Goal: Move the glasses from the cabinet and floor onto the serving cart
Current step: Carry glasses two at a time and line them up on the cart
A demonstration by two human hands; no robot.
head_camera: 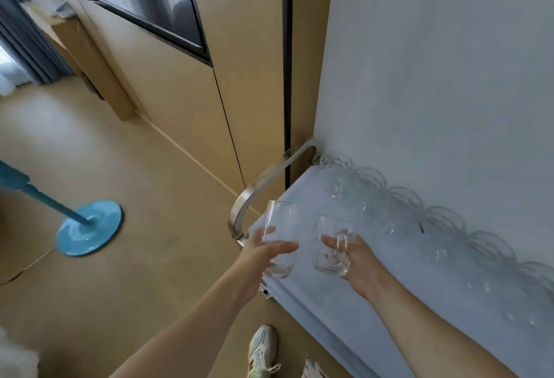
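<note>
My left hand (259,250) grips a clear tumbler (278,228) around its lower half, held just above the near left corner of the serving cart (302,198). My right hand (356,260) holds a clear handled mug (331,246) by its handle, over the cart's white top. Both glasses are upright and side by side, slightly apart. A row of several clear glasses (398,213) stands on the cart along the white wall, running from the far end to the right edge.
The cart's curved steel handle (263,186) projects at its far left end, close to a tan cabinet wall (180,93). A teal fan base (90,228) stands on the tan floor at left. My shoes (262,350) show beside the cart's near edge.
</note>
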